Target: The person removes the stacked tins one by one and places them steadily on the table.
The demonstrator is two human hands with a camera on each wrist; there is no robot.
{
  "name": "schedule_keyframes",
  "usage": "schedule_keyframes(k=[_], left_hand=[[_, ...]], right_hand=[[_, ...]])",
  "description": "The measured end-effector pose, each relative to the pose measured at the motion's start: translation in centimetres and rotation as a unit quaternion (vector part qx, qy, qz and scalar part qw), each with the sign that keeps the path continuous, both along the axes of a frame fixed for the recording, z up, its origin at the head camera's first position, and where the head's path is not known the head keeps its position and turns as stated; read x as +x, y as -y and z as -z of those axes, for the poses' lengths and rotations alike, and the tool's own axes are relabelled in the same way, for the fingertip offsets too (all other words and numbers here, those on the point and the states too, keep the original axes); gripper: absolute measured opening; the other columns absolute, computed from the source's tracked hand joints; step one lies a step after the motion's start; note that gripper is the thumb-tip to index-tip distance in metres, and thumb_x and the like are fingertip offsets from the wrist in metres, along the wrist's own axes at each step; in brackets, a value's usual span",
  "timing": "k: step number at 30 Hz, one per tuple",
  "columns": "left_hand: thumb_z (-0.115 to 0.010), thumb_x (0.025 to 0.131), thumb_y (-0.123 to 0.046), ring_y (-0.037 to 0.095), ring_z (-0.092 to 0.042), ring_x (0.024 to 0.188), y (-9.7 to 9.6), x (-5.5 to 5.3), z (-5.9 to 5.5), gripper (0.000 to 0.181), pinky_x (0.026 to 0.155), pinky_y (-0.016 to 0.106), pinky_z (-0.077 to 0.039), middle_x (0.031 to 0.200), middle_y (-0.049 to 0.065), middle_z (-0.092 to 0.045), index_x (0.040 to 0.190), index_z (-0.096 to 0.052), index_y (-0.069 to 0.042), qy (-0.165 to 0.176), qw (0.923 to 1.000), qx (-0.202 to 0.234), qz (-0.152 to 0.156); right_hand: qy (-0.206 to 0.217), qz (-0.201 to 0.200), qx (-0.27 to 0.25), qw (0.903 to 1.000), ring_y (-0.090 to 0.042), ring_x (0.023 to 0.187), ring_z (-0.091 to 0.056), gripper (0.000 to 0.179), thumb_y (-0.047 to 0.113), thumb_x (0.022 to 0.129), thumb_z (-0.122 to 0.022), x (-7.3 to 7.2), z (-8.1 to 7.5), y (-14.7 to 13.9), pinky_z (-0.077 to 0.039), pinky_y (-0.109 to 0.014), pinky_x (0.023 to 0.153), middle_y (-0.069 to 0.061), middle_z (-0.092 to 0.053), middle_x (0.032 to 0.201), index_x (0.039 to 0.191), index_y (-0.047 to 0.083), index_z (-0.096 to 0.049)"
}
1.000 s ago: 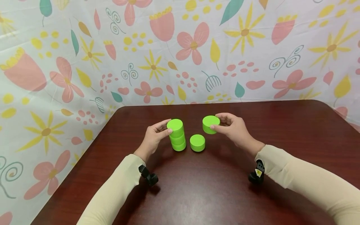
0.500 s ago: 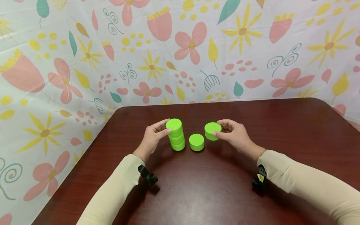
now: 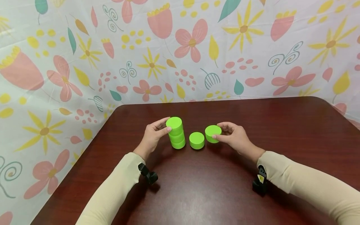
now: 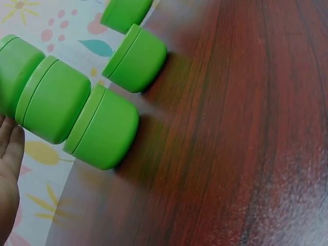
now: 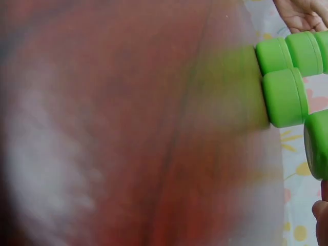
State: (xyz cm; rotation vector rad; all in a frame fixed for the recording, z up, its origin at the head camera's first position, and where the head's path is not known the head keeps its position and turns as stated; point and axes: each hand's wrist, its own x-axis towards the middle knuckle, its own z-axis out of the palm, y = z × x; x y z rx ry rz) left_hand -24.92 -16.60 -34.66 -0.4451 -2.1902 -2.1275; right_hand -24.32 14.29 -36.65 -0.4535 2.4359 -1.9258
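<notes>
Several matching bright green round lidded tubs are in view. Three of them form an upright stack (image 3: 177, 137). My left hand (image 3: 152, 136) holds the top tub (image 3: 175, 125) between thumb and fingers; in the left wrist view only part of that hand (image 4: 7, 174) shows. Just right of the stack, a single tub (image 3: 197, 140) stands on the table. My right hand (image 3: 237, 137) pinches another tub (image 3: 212, 133), raised off the table right beside the single one. The right wrist view cuts off this held tub (image 5: 318, 143) at its edge.
The dark reddish-brown wooden table (image 3: 202, 187) is glossy. Behind it and on the left hangs a white cloth (image 3: 168, 56) with printed flowers and leaves. Black wrist cameras (image 3: 150, 176) sit below both sleeve cuffs.
My right hand has lowered its tub and moved it slightly to the right, level with a spot beside the single tub. The left hand and the stack have stayed put.
</notes>
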Motion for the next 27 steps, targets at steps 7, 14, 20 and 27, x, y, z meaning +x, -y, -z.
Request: schedule_keyframes(k=[7,14,20,27], left_hand=[[-0.06,0.085,0.005,0.008,-0.06,0.101,0.0,-0.1,0.1,0.044,0.084,0.023,-0.049,0.119,0.013,-0.061,0.128,-0.051,0.006,-0.003,1.0,0.009,-0.002],[-0.06,0.085,0.006,0.008,-0.06,0.1,-0.1,0.0,0.0,0.045,0.084,0.022,-0.049,0.111,0.001,-0.065,0.128,-0.05,0.008,-0.005,0.9998,0.019,-0.003],[-0.06,0.084,0.006,0.008,-0.06,0.099,-0.1,0.0,0.1,0.045,0.085,0.022,-0.048,0.109,-0.001,-0.065,0.128,-0.051,0.008,-0.009,0.9997,0.021,-0.007],[-0.06,0.084,0.006,0.009,-0.06,0.099,-0.1,-0.2,0.3,0.045,0.085,0.023,-0.048,0.107,-0.004,-0.065,0.128,-0.05,0.008,-0.01,0.9996,0.026,-0.003]], right_hand=[[0.002,-0.003,0.029,0.9996,-0.003,0.085,-0.061,0.049,0.016,0.078,-0.076,-0.3,1.0,-0.2,-0.05,-0.016,0.07,-0.016,-0.062,0.108,0.118,-0.003,-0.055],[-0.011,-0.003,0.04,0.9992,-0.004,0.083,-0.061,0.046,0.013,0.076,-0.076,-0.4,2.1,0.1,-0.05,-0.017,0.068,-0.015,-0.064,0.104,0.115,-0.004,-0.057],[-0.014,0.006,0.047,0.9988,-0.003,0.083,-0.061,0.046,0.014,0.075,-0.077,-0.2,2.2,0.1,-0.05,-0.016,0.068,-0.017,-0.064,0.106,0.114,-0.002,-0.058],[-0.007,0.012,0.051,0.9986,-0.001,0.085,-0.059,0.047,0.016,0.076,-0.077,-0.2,2.5,-0.2,-0.049,-0.015,0.07,-0.017,-0.063,0.108,0.115,-0.002,-0.057]])
